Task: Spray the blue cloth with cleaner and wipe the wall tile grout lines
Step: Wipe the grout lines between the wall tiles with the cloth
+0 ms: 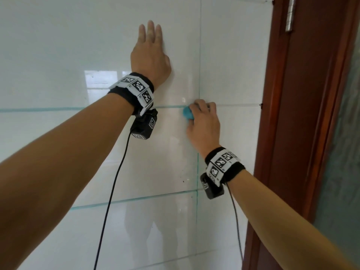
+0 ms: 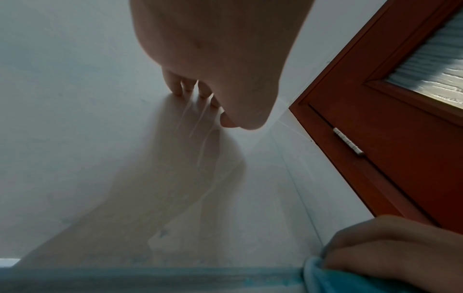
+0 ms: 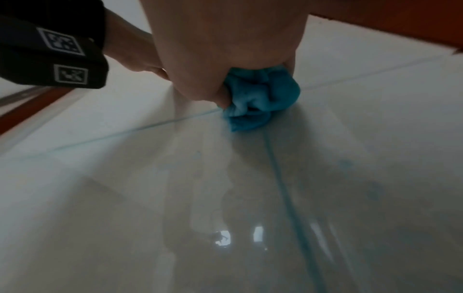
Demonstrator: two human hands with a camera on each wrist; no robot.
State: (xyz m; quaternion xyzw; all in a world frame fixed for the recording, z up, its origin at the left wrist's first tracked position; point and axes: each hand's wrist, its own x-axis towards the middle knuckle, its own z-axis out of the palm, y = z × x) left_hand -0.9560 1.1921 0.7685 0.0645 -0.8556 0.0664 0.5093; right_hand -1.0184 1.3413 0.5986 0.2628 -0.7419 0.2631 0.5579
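Centre right of the head view: the right hand (image 1: 203, 121) has its grip bunched tight around a wadded blue cloth (image 1: 188, 113), pressed to the white tiled wall (image 1: 58, 45).
Cloth and grip: the wad pokes out at the left side of the curled fingers in the head view; in the right wrist view it bulges below the thumb and fingers, which pinch its upper folds, while its lower folds touch the tile.
Cloth and grout: the cloth sits on the horizontal grout line (image 1: 48, 109), just left of where that line crosses the vertical grout line (image 1: 200, 65).
Left hand: the left hand (image 1: 150, 55), upper centre of the head view, lies spread and flat on the tile, fingers straight, holding nothing.
Near right: a reddish-brown door frame (image 1: 276, 114) stands close to the wiping hand.
Risk 1: only a small nub of cloth meets the wall, so it may ride off the narrow joint onto bare tile.
Risk 2: a stroke carried rightward could knock the knuckles on the door frame.
Risk 3: the glossy tile may let the bracing palm slide under leaning weight.
Risk 4: the hanging wrist cables (image 1: 116, 172) could drag across wiped tile.
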